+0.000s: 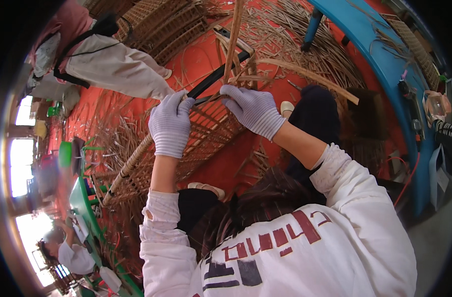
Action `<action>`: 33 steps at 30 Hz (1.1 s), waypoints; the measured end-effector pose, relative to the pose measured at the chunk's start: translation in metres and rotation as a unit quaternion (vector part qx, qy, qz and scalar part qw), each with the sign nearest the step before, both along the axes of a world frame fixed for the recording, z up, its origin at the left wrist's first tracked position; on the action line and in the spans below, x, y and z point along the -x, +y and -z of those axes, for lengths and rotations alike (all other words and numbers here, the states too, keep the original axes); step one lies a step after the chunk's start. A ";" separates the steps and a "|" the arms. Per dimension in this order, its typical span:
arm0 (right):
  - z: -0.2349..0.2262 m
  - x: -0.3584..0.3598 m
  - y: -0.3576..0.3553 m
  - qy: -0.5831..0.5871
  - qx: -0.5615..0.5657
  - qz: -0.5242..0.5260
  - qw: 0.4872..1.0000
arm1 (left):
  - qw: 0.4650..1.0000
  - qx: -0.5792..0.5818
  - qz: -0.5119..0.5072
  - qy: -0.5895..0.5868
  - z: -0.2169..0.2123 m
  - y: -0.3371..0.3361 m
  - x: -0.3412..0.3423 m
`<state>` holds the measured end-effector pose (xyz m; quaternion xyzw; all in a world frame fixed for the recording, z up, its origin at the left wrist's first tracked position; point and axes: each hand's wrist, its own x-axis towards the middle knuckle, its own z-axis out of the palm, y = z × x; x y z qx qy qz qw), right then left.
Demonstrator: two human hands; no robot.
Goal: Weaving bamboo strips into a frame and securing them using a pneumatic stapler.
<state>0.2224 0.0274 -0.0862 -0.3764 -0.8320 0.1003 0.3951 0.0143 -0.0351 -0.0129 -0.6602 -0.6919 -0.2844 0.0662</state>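
A half-woven basketwork frame (198, 141) of brown plant strips leans in front of my legs. It has a black bar (217, 75) along its upper end. My left hand (170, 124), in a pale striped glove, is closed around the frame's edge at the near end of the bar. At the right, my right hand (254, 110), gloved alike, pinches a flat brown strip at the weave just beneath the bar. A long upright strip (233, 42) rises beside its fingertips, and another loose strip (312, 76) sticks out to the right. The exact pinch point is partly hidden by the fingers.
Cut strips (310, 44) litter the red floor. A blue table (372, 52) runs along the right. At the upper left stands a person in pale trousers (114, 62), near stacked woven pieces (161, 29). Another person (75, 252) is at a green table (82, 198) lower left.
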 end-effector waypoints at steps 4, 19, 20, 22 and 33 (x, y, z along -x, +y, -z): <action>-0.010 -0.024 0.020 -0.038 -0.043 0.014 0.998 | 1.000 0.018 0.002 0.010 0.001 0.000 0.000; 0.008 -0.040 0.046 0.067 0.101 -0.075 0.990 | 0.999 -0.015 -0.011 0.033 0.002 -0.002 0.002; 0.006 -0.041 0.045 0.061 0.102 -0.063 0.991 | 0.999 -0.028 -0.007 0.036 0.002 -0.002 0.002; 0.002 -0.047 0.050 0.068 -0.004 -0.063 0.996 | 0.999 -0.028 -0.006 0.043 0.002 -0.002 0.002; -0.038 -0.024 0.006 0.195 0.171 -0.138 0.956 | 0.998 0.064 -0.025 -0.009 -0.004 0.002 -0.002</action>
